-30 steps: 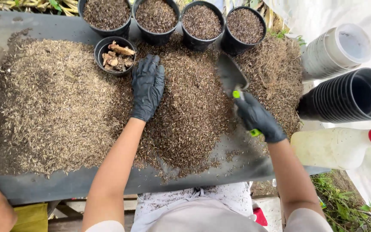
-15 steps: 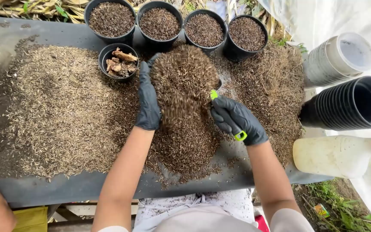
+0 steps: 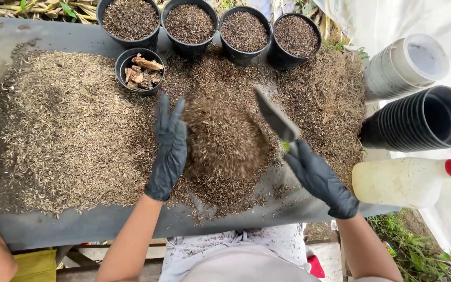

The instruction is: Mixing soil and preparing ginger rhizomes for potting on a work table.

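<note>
- Fingers of left hand (image 3: 169, 151) flat, extended, bracing mounded potting mix (image 3: 225, 138); right hand (image 3: 317, 180) grips trowel (image 3: 276, 119).
- Heaping in hand; scooping toward chip-filled pot (image 3: 141, 70) likely needs a level blade.

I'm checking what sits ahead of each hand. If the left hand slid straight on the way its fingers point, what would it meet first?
The left hand points up the table; likely first is the small black pot of bark chunks, though height above it is unclear.
</note>
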